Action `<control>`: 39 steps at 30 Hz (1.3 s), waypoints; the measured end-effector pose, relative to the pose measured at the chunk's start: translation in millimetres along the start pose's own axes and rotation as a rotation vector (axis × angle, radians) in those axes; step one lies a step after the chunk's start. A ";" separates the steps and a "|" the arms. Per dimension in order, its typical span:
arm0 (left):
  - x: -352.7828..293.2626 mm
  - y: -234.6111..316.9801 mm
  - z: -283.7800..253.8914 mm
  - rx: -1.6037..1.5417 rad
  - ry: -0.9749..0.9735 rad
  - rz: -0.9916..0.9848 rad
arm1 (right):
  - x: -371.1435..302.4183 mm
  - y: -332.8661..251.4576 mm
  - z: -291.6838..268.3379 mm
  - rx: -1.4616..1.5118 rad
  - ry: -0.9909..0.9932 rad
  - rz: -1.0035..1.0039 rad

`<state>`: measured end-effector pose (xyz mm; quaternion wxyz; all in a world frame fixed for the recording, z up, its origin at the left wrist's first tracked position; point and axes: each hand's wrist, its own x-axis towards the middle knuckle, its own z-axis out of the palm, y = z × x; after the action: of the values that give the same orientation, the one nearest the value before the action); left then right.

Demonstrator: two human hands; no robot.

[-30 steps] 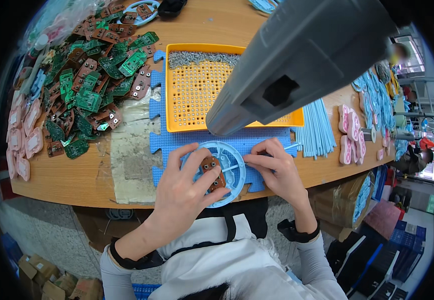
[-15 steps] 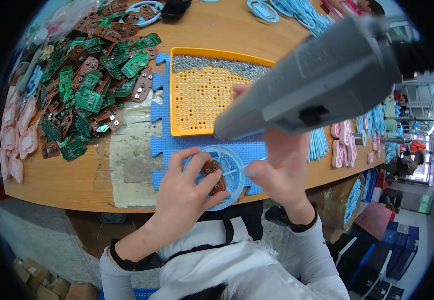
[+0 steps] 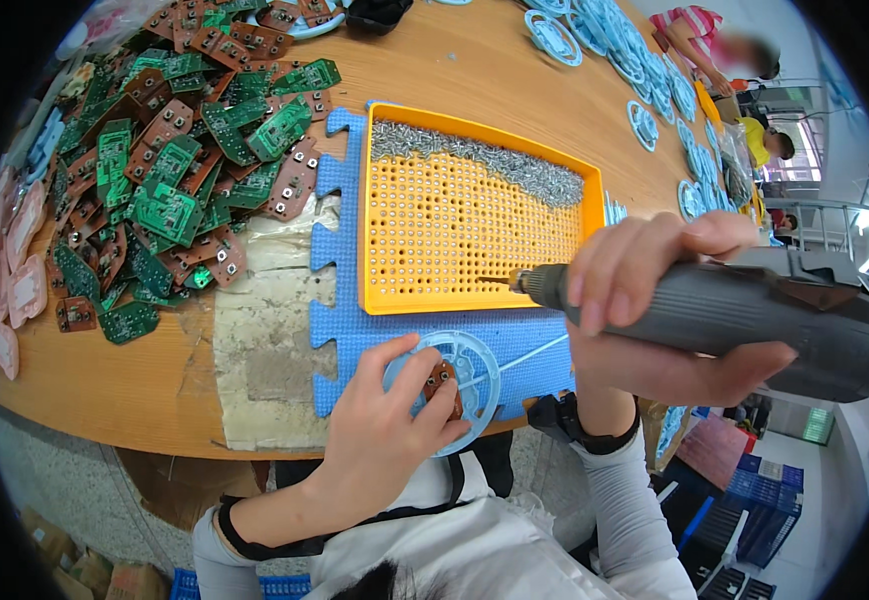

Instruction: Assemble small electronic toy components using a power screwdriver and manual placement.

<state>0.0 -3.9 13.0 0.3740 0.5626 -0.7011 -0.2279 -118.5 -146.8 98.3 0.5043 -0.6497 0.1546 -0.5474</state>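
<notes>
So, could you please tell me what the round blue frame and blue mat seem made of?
The round blue frame looks like smooth, satin plastic, given its thin, evenly coloured rim. The blue mat is probably foam, matte and finely textured, given its puzzle-cut edge.

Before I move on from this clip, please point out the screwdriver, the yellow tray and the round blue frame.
Screwdriver [image 3: 720, 312]: head view, on its dark grey body.
Yellow tray [image 3: 425, 304]: head view, on its near wall.
Round blue frame [image 3: 494, 382]: head view, on its rim's right side.

Wooden table [image 3: 455, 60] under circuit boards [image 3: 170, 205], blue mat [image 3: 347, 300]
</notes>
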 end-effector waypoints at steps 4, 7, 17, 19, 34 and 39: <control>1.9 -0.9 -2.3 0.022 -0.005 0.022 | -6.6 17.8 2.5 -0.029 0.001 0.081; 2.4 -1.0 -3.7 0.022 -0.015 0.021 | -6.2 23.0 -6.6 -0.061 -0.180 0.059; 2.9 -0.9 -3.2 -0.006 -0.045 -0.010 | -6.9 30.9 -14.6 -0.015 -0.235 0.049; 2.9 -0.8 -3.1 -0.008 -0.041 -0.009 | -4.0 25.4 -17.8 -0.022 -0.321 0.121; 3.9 1.3 -3.7 -0.012 -0.042 -0.029 | -10.3 -38.4 -14.9 -0.033 -0.266 0.061; 5.1 0.9 -5.8 0.012 -0.061 -0.012 | -33.4 -42.7 -21.3 0.150 -0.469 0.225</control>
<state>3.5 -7.9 18.6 0.3479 0.5618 -0.7102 -0.2429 -163.8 -113.1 112.7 0.6307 -0.6983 0.0638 -0.3325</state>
